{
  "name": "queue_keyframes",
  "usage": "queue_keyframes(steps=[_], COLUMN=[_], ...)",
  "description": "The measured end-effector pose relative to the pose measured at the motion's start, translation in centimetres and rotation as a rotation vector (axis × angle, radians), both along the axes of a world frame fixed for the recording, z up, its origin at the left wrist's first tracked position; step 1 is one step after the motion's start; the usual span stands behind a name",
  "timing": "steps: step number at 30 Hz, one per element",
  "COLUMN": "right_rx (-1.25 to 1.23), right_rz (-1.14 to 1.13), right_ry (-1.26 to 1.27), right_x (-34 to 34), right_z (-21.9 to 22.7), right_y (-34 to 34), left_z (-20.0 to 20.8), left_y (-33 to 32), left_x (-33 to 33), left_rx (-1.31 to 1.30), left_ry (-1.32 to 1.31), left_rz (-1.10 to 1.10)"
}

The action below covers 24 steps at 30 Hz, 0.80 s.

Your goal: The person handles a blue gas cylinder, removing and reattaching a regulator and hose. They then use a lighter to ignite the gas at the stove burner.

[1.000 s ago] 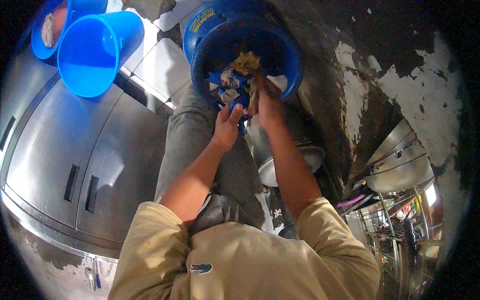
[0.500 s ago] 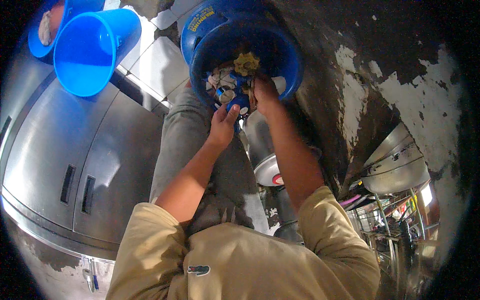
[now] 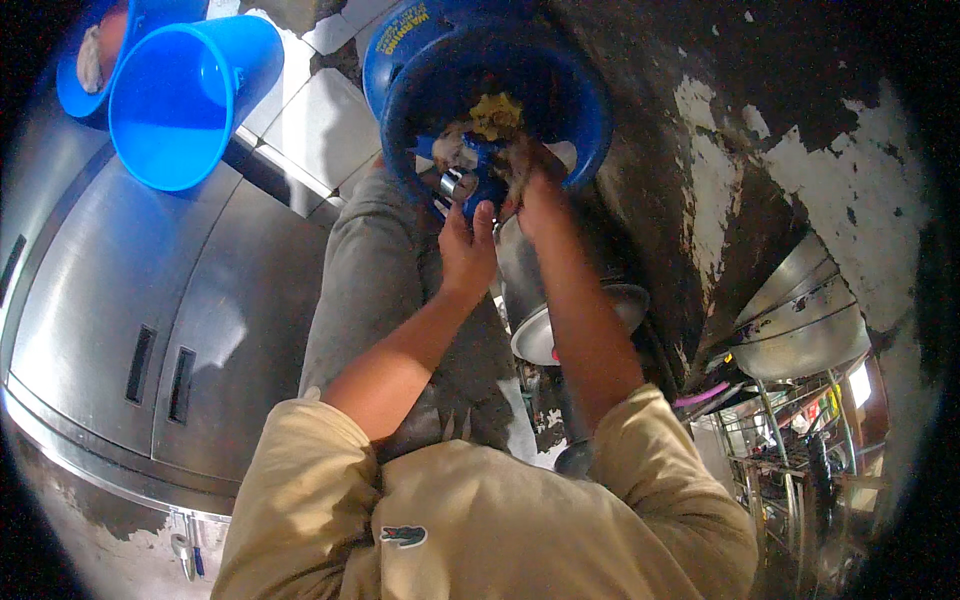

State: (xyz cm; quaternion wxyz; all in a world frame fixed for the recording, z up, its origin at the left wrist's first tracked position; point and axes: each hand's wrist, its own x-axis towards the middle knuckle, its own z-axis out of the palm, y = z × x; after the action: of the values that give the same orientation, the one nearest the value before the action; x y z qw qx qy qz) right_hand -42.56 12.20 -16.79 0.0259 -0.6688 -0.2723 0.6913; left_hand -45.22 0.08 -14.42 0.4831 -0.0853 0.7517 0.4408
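A blue gas cylinder (image 3: 400, 125) stands in front of me, its round collar open toward me. Inside the collar is a yellow star-shaped valve knob (image 3: 496, 117), with a short silver cylindrical fitting (image 3: 458, 184) nearer to me. My right hand (image 3: 541, 190) reaches into the collar's right side, closed on a dull, greyish-brown cloth (image 3: 515, 165); its fingertips are mostly hidden. At the collar's near edge is my left hand (image 3: 467, 250), thumb and fingers apart, fingertips close beside the silver fitting. Whether they touch it is hard to tell. Something pale and crumpled (image 3: 453, 147) lies farther in.
A bright blue bucket (image 3: 168, 105) is at the upper left, near steel cabinet doors (image 3: 240, 320). Metal pots (image 3: 545, 335) stand below my right forearm. On the right are a rough peeling wall (image 3: 700, 170), a large metal basin (image 3: 805, 335) and a wire rack (image 3: 780, 450).
My left hand has shifted slightly right and its fingers point more upright. The right hand has moved a little lower and right, with the cloth showing more. The silver fitting appears turned.
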Motion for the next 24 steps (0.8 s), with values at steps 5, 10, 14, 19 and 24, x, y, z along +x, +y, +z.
queue_keyframes(steps=[5, 10, 14, 19, 24], right_rx=[0.412, -0.044, 0.119, -0.167, -0.071], right_rz=[0.772, 0.196, 0.099, 0.008, 0.164], right_ry=[-0.116, 0.043, 0.087, 0.063, -0.119], right_x=[-0.6, 3.2, 1.5, 0.5, 0.8], right_z=[1.6, -7.4, -1.2, -4.3, 0.6], right_y=[0.4, 0.6, -0.3, 1.2, 0.8], left_z=[0.6, -0.9, -1.6, -1.2, -2.1], left_y=[0.1, -0.4, -1.0, -0.4, -1.6], left_x=[-1.0, -0.5, 0.6, -0.2, 0.2], left_rx=[0.020, 0.024, 0.149, 0.049, 0.095], left_ry=[0.019, -0.062, -0.126, -0.125, -0.151], left_rz=[-0.003, -0.089, 0.127, -0.016, 0.056])
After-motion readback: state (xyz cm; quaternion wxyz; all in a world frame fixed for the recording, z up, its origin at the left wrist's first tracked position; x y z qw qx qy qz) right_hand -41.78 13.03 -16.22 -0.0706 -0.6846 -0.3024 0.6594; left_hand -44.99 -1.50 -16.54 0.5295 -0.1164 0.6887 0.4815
